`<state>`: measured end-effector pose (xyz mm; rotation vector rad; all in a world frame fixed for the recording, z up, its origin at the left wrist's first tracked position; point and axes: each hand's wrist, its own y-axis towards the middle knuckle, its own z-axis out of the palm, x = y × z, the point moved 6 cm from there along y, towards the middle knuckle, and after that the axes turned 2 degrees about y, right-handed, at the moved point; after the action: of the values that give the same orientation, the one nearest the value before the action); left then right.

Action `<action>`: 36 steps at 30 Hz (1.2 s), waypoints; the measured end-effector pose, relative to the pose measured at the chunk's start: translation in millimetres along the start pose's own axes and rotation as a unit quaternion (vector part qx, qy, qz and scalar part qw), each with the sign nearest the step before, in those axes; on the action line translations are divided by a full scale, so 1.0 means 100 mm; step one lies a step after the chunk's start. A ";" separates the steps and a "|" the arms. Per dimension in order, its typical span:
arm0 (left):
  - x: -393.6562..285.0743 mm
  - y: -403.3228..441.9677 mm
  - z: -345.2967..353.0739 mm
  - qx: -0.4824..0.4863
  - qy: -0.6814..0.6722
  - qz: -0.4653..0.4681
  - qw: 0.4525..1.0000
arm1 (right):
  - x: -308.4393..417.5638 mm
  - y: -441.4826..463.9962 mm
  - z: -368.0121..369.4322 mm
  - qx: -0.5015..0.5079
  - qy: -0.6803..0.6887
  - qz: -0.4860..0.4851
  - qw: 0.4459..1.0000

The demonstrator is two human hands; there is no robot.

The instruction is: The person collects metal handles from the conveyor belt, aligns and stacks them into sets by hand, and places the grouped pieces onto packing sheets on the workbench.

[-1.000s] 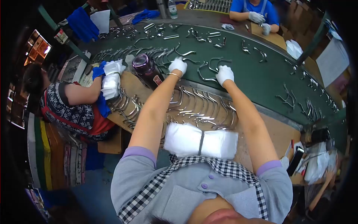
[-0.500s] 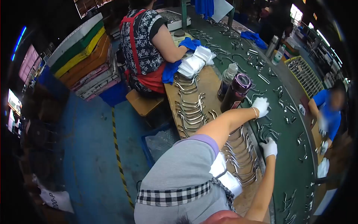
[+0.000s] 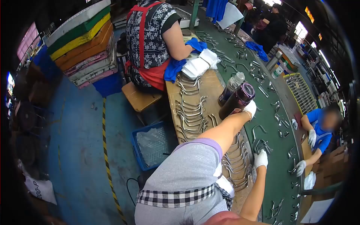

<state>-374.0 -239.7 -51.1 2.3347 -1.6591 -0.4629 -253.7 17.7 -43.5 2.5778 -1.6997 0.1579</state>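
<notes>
My left hand, in a white glove, is beside the dark purple bottle; its fingers are mostly hidden behind the bottle and my wrist. Over the green belt, my right hand, also gloved, has its fingers closed at a small bunch of curved metal pieces. Another bent metal piece lies just beyond the bunch. Rows of curved metal pieces cover the wooden table to the left, with more beside my forearm.
A clear bottle stands by the dark one. A co-worker in a floral top sits at the table's far end, near white bundled packs. Across the belt is a person in blue. A blue crate sits on the floor.
The view has swung left. My left hand has moved from the belt's middle to beside the dark bottle. My right hand has stayed at the bunch of metal pieces since half a second ago.
</notes>
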 end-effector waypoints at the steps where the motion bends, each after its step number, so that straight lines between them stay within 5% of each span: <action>1: -0.04 0.09 0.22 -0.040 0.066 -0.022 0.997 | -0.06 0.01 0.05 0.002 0.000 0.002 1.000; 3: -0.14 -0.02 0.09 0.032 0.204 0.119 0.971 | -0.06 -0.02 0.07 0.024 0.015 0.008 1.000; 6: 0.11 0.11 0.40 0.055 0.002 -0.076 0.996 | -0.10 -0.11 0.10 0.061 0.000 0.057 0.996; 8: 0.08 -0.22 -0.48 0.170 -0.010 0.002 0.985 | -0.12 -0.24 0.06 0.080 0.011 0.078 0.994; 9: -0.01 -0.05 0.08 0.207 0.066 0.074 0.973 | -0.10 -0.38 -0.05 0.094 0.030 0.111 0.989; 10: 0.03 0.01 0.17 0.154 0.033 -0.011 0.987 | -0.16 -0.50 -0.06 0.107 0.037 0.125 0.986; 13: 0.00 0.01 0.09 0.181 0.037 0.015 0.983 | -0.45 -0.86 -0.13 0.110 0.123 0.133 0.977; 14: 0.11 -0.07 -0.27 0.103 -0.160 -0.140 0.972 | -0.57 -0.94 -0.12 0.100 0.137 0.130 0.977; 15: 0.06 -0.06 -0.39 0.085 -0.232 -0.139 0.959 | -0.70 -1.10 -0.10 0.102 0.140 0.146 0.974; 18: -0.07 0.00 -0.55 0.031 -0.355 -0.099 0.929 | -0.79 -1.50 -0.23 0.067 0.416 0.214 0.881; 21: -0.38 -0.11 -0.59 0.106 -0.408 0.017 0.907 | -0.93 -1.81 -0.23 -0.019 0.558 0.190 0.808; 22: -0.53 -0.19 -0.54 0.154 -0.321 0.084 0.931 | -0.93 -1.92 -0.24 -0.043 0.600 0.188 0.776; 24: -0.74 -0.42 -0.43 0.232 -0.169 0.159 0.945 | -0.88 -2.08 -0.27 -0.086 0.642 0.195 0.736; 29: -0.99 -0.63 -0.24 0.179 -0.055 0.220 0.957 | -0.70 -2.47 -0.31 -0.178 0.707 0.201 0.654; 34: -1.21 -0.81 -0.58 0.205 -0.092 0.331 0.916 | -0.57 -2.84 -0.39 -0.236 0.770 0.171 0.567; 36: -1.34 -0.94 -0.81 0.202 -0.193 0.316 0.907 | -0.57 -2.97 -0.43 -0.260 0.751 0.182 0.580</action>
<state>-302.1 -81.2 4.6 1.8245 -2.7859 -0.4934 -5.7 190.9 -2.5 0.7734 -1.0620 1.1812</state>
